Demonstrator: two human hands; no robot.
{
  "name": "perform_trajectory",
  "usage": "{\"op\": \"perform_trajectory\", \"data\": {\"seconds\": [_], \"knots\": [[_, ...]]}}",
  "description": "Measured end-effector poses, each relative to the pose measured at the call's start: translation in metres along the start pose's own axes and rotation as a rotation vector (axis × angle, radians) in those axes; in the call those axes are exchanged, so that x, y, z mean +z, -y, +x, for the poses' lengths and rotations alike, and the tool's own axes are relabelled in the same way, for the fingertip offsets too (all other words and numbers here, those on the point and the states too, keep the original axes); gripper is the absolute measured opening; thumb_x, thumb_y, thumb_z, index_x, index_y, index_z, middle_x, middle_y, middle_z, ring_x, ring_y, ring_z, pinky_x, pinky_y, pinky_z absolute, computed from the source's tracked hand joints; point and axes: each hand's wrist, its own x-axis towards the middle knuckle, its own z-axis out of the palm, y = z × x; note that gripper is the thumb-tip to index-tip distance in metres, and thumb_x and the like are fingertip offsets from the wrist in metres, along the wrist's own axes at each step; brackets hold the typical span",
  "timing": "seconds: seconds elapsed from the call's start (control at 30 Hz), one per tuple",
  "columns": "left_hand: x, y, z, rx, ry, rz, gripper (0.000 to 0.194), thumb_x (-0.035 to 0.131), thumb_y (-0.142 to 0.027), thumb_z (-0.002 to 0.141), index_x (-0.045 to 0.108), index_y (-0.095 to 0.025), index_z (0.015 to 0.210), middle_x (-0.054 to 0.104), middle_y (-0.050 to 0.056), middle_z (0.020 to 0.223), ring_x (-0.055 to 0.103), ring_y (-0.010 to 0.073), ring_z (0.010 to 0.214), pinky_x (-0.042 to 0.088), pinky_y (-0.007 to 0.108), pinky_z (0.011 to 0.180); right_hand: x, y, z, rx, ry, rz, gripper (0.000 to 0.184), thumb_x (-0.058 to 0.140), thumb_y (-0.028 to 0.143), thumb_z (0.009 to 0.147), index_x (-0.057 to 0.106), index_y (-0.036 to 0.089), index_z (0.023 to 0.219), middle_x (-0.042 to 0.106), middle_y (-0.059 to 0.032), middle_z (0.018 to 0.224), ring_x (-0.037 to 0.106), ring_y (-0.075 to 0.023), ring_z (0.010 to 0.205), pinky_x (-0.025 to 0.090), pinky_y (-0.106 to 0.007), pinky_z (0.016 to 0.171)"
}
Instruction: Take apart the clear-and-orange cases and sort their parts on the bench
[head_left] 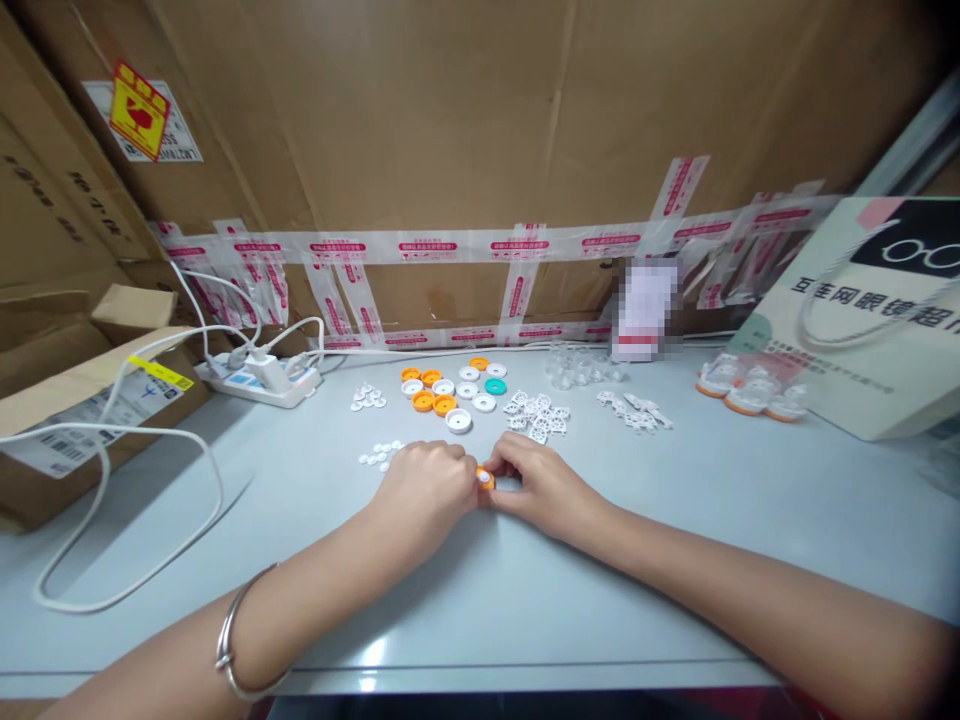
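Note:
Between my two hands is a small orange round plastic part (pixel 487 472) with a white piece at its centre. My left hand (pixel 431 480) is closed on its left side, fingers curled and mostly hiding it. The thumb and fingers of my right hand (pixel 536 478) pinch it from the right. Just beyond lie orange caps (pixel 423 402), white caps (pixel 458 421) and one green cap (pixel 495 386). Small white discs (pixel 373 459) are scattered beside my left hand. White openwork pieces (pixel 537 412) lie past my right hand.
Small white parts (pixel 368 397), clear cups (pixel 581 366), white slim pieces (pixel 636 411) and bagged orange-and-white items (pixel 750 388) sit farther back. A power strip (pixel 262 380), looping white cable (pixel 217 470) and open carton (pixel 90 420) are left. A paper bag (pixel 862 330) stands right; a large cardboard box (pixel 420 120) is behind.

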Motion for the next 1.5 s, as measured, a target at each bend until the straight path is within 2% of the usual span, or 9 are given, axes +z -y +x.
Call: {"op": "perform_trajectory", "data": {"seconds": [0.17,0.3,0.43,0.53,0.83,0.93,1.13,1.3,1.5], "knots": [[0.004,0.007,-0.005,0.011,-0.076,-0.027,0.020,0.044,-0.021,0.080,0.062,-0.016,0.074,0.065,0.005,0.074,0.061,0.0204,0.072,0.039,0.026,0.055,-0.001,0.002,-0.001,0.005,0.002,0.008,0.014,0.062,0.027,0.072,0.051,0.017,0.070,0.052,-0.0002,0.073,0.049,-0.0132,0.071,0.038,-0.025,0.063],[-0.003,0.036,-0.008,-0.054,-0.108,-0.112,0.013,0.049,-0.021,0.074,0.062,-0.020,0.075,0.066,0.001,0.080,0.060,0.0176,0.075,0.038,0.024,0.058,-0.003,0.003,-0.001,0.031,0.016,0.018,0.023,0.067,0.036,0.068,0.054,0.017,0.071,0.054,-0.0005,0.075,0.050,-0.0130,0.071,0.038,-0.024,0.063],[-0.005,0.072,-0.005,-0.001,-0.013,-0.125,0.014,0.049,-0.022,0.074,0.063,-0.020,0.075,0.066,0.001,0.078,0.059,0.0169,0.074,0.038,0.024,0.062,-0.006,0.004,-0.001,0.040,0.025,0.022,0.023,0.068,0.036,0.067,0.055,0.017,0.072,0.054,-0.0003,0.076,0.050,-0.0128,0.072,0.038,-0.024,0.064],[-0.004,0.084,-0.003,0.033,0.034,-0.131,0.017,0.048,-0.024,0.076,0.065,-0.020,0.078,0.067,0.002,0.078,0.059,0.0165,0.073,0.037,0.024,0.063,-0.007,0.003,-0.002,0.039,0.027,0.025,0.022,0.067,0.036,0.068,0.056,0.018,0.072,0.054,-0.0001,0.076,0.050,-0.0126,0.072,0.038,-0.024,0.064],[-0.007,0.079,-0.009,0.119,0.038,-0.099,0.012,0.051,-0.022,0.076,0.063,-0.019,0.075,0.064,0.002,0.076,0.056,0.0153,0.069,0.037,0.025,0.063,-0.006,0.003,0.000,0.057,0.027,0.036,0.023,0.069,0.036,0.066,0.055,0.018,0.072,0.054,-0.0002,0.076,0.050,-0.0129,0.071,0.039,-0.025,0.063],[-0.008,0.076,-0.011,0.154,-0.021,-0.167,0.013,0.051,-0.026,0.080,0.062,-0.018,0.081,0.064,0.002,0.079,0.057,0.0157,0.072,0.039,0.026,0.066,-0.006,0.002,0.000,0.050,0.027,0.044,0.025,0.070,0.037,0.065,0.056,0.018,0.072,0.054,-0.0002,0.076,0.050,-0.0130,0.071,0.039,-0.025,0.064],[0.007,0.044,-0.007,0.286,-0.131,-0.421,0.024,0.054,-0.036,0.081,0.058,-0.020,0.098,0.060,0.004,0.092,0.054,0.0174,0.088,0.041,0.028,0.076,-0.005,0.000,0.001,0.047,0.029,0.071,0.027,0.068,0.041,0.065,0.059,0.018,0.075,0.054,-0.0006,0.075,0.051,-0.0133,0.072,0.040,-0.024,0.063],[0.022,0.033,0.001,0.197,-0.105,-0.575,0.030,0.059,-0.043,0.075,0.060,-0.018,0.093,0.058,0.004,0.088,0.053,0.0166,0.082,0.042,0.026,0.071,-0.008,0.002,0.002,0.050,0.041,0.094,0.029,0.070,0.042,0.062,0.063,0.018,0.076,0.056,-0.0009,0.074,0.052,-0.0137,0.072,0.041,-0.025,0.063],[0.020,0.037,0.000,0.167,-0.072,-0.682,0.022,0.061,-0.036,0.075,0.061,-0.019,0.089,0.056,0.002,0.089,0.053,0.0146,0.083,0.041,0.025,0.072,-0.014,0.006,0.002,0.034,0.071,0.099,0.012,0.058,0.028,0.078,0.067,0.020,0.079,0.062,-0.0020,0.077,0.056,-0.0132,0.072,0.043,-0.025,0.067]]}}
